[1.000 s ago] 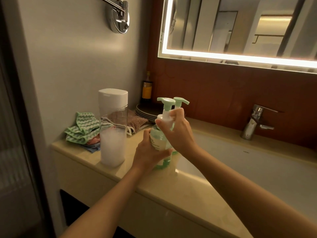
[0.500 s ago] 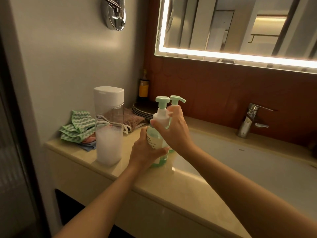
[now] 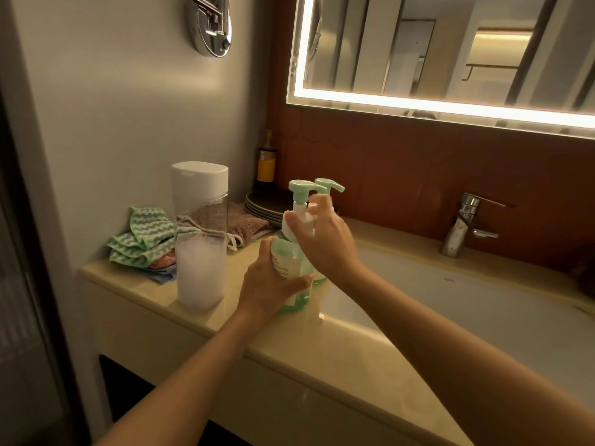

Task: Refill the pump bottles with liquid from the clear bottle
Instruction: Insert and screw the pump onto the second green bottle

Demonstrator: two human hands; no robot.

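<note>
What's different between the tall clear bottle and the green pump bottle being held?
The clear bottle is taller, with a flat white cap; the pump bottle is shorter, with a green pump head. The clear bottle stands untouched, while the left hand grips the pump bottle's body and the right hand its collar. The clear bottle's contents look whitish; the pump bottle looks green. Both are upright and see-through.

L forearm + R forearm bare all the way to bottom frame edge. L hand & R hand bare too, slim fingers.
</note>
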